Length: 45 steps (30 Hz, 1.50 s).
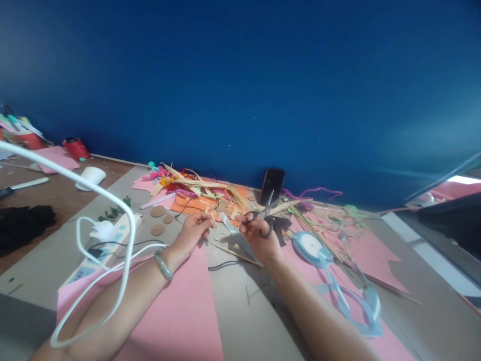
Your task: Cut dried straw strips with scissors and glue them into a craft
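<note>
- Clutter crowds the far table edge: straw-like strips (195, 186), orange paper (195, 204) and a dark phone (272, 183) propped against the blue wall.
- We pinch a pale blue ribbon strip (227, 222) in our left hand (193, 231); it spans to our right hand (258, 236).
- Our right hand curls through the black loops of the scissors (267, 213), blades raised.
- A ribbon spool (310, 246) lies flat on pink paper (180, 311), just right of that hand.

Cardboard discs (158, 211) three; scissors (265, 216) one; ribbon spool (311, 246) one

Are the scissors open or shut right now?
Open: the scissors in the right hand show two blades splayed apart, pointing up beside the ribbon strip.
</note>
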{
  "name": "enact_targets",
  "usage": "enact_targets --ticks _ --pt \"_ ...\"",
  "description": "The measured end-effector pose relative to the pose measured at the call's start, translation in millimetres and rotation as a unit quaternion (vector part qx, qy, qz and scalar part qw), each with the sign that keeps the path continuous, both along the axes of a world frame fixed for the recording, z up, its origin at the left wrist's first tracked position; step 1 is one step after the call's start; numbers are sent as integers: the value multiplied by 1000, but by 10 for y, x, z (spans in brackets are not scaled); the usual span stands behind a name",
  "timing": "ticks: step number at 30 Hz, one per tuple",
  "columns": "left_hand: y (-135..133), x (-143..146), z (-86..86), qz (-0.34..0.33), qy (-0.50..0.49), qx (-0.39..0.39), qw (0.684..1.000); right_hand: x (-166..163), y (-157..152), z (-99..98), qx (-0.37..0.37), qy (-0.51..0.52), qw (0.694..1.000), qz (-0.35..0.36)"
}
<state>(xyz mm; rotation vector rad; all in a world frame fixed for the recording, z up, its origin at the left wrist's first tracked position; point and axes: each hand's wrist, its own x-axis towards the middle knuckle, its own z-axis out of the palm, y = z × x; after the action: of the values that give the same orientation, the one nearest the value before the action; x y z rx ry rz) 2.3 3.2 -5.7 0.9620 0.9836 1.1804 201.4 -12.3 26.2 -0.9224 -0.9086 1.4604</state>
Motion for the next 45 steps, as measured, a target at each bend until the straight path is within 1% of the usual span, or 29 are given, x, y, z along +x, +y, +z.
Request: enact_targets --ticks 6,11,14,22,26,31,35,40,45 --pt "10 4 6 3 -1 -5 1000 -1 16 -1 -1 25 1000 -12" --pt "13 -10 -21 -6 9 5 1000 2 38 -51 3 120 993 -8" --pt "9 -10 -22 -5 14 1 1000 1 43 -66 4 146 989 -9" --pt "-6 4 29 -2 4 -3 1000 5 54 -79 -14 148 989 -11" --pt "-4 8 22 2 -4 2 1000 -7 46 -77 -14 136 990 -11" --pt "-2 13 6 7 11 -9 1000 -21 43 -73 1 128 991 -23" --pt "-3 9 3 4 21 -4 1000 -25 50 -87 -4 128 991 -26" --pt "-5 18 31 7 17 -17 1000 -36 46 -93 -16 143 989 -19" --pt "12 20 29 13 9 -3 1000 -41 47 -98 -20 138 990 -11"
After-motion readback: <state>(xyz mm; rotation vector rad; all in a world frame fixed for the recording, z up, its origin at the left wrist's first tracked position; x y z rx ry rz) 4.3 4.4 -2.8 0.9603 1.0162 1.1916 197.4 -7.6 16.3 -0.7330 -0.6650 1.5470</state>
